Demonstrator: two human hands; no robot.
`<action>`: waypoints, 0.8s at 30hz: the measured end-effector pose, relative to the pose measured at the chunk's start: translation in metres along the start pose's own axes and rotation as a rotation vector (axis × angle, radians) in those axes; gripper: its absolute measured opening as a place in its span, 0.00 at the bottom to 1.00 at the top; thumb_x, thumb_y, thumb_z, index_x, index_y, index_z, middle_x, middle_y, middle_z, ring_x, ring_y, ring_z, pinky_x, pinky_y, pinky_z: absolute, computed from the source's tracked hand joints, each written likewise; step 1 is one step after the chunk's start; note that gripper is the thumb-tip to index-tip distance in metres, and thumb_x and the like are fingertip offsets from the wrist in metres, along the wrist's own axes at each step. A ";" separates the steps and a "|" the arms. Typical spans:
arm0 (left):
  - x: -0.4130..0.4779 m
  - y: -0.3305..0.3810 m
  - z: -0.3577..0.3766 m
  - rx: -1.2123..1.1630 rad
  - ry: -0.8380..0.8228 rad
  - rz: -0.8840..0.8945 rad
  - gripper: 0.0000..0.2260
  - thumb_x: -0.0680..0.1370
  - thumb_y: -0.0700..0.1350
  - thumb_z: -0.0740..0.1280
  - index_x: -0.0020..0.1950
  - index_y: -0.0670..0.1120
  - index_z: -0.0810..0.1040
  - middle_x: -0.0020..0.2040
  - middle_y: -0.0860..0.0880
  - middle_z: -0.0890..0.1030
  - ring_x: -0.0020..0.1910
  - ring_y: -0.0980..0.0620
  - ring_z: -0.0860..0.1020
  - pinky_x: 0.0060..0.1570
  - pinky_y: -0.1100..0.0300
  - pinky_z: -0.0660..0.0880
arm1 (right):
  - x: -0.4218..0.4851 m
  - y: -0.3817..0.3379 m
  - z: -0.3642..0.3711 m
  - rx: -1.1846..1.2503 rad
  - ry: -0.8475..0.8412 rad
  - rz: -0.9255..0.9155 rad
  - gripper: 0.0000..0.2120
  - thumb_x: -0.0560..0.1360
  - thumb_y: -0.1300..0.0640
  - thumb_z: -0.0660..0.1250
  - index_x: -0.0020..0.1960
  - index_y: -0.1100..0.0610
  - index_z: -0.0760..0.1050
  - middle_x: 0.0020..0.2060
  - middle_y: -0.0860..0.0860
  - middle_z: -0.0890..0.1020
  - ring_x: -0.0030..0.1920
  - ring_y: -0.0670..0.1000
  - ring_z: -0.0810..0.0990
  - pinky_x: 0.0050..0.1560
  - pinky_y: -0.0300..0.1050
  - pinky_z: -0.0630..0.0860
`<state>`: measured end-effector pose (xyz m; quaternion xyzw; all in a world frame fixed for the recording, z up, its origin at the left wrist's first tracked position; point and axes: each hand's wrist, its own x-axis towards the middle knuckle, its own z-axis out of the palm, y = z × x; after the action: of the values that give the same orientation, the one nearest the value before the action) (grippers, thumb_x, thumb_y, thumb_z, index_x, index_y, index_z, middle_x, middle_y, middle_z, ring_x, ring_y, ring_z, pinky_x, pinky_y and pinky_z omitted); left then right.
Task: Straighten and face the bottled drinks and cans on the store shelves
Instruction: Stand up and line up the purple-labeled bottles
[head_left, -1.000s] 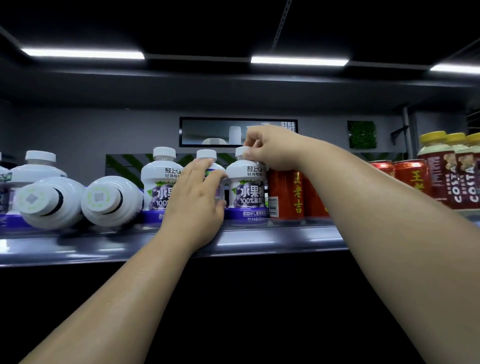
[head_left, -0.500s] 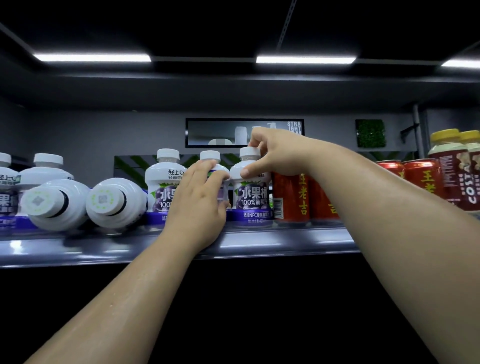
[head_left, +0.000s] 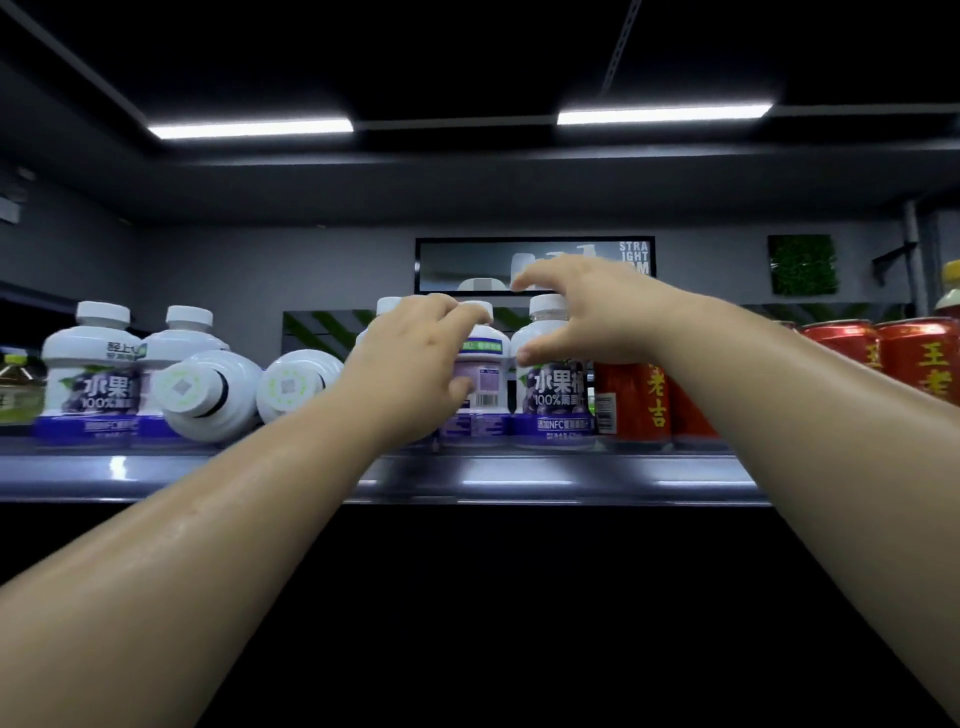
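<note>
Dim store aisle, light strips (head_left: 249, 127) overhead, one metal shelf (head_left: 519, 483) at eye level. White grape-juice bottles fill its left part, with red cans (head_left: 639, 402) right beside the row.

Left hand (head_left: 410, 364) grips the middle bottle (head_left: 485, 379): fingers curled over its shoulder and cap, thumb on the body. That bottle is upright but shows its barcode and fine print outward, so it's backwards. Right hand (head_left: 592, 317) is spread and holds nothing. Its fingers arch above the cap of the neighbour bottle (head_left: 556, 387), with the thumb at or just off the shoulder; can't tell contact. The neighbour bottle is already label-front.

Step in hand, my read: rotating the middle bottle to face out. Next move is roughly a half turn about its axis, base flat on the shelf, without shoving the neighbour bottle or the red cans. The right hand could steady the neighbour bottle.

Not yet done: two tipped bottles (head_left: 208, 395) lie on their sides, caps toward the camera, just left of the left wrist. They need standing up and facing. Round bodies, so they may roll off the shelf lip if bumped. Far-left bottles (head_left: 88, 374) are upright, labels out.
</note>
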<state>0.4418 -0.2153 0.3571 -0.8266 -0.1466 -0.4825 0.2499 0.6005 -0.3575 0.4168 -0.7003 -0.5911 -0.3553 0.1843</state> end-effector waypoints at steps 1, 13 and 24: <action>0.002 -0.005 -0.006 0.045 -0.039 -0.011 0.26 0.74 0.52 0.70 0.71 0.54 0.68 0.66 0.50 0.72 0.64 0.46 0.69 0.62 0.51 0.67 | 0.000 -0.005 0.002 -0.015 -0.011 -0.014 0.40 0.62 0.30 0.73 0.71 0.39 0.67 0.68 0.45 0.74 0.68 0.55 0.72 0.69 0.56 0.66; 0.033 -0.053 -0.037 -0.035 -0.339 -0.080 0.30 0.69 0.59 0.75 0.69 0.59 0.69 0.64 0.52 0.71 0.61 0.48 0.72 0.61 0.49 0.72 | 0.021 -0.036 0.021 -0.102 -0.079 -0.058 0.39 0.65 0.33 0.75 0.72 0.39 0.66 0.67 0.46 0.75 0.69 0.52 0.71 0.75 0.65 0.45; 0.054 -0.080 -0.032 -0.544 -0.449 -0.230 0.14 0.73 0.55 0.75 0.57 0.58 0.80 0.58 0.54 0.81 0.56 0.56 0.78 0.56 0.57 0.71 | 0.053 -0.053 0.001 0.086 -0.216 0.039 0.27 0.73 0.39 0.72 0.69 0.42 0.72 0.66 0.48 0.77 0.63 0.52 0.75 0.64 0.52 0.70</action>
<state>0.4065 -0.1662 0.4384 -0.9262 -0.1560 -0.3354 -0.0733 0.5529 -0.3074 0.4460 -0.7375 -0.6083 -0.2484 0.1561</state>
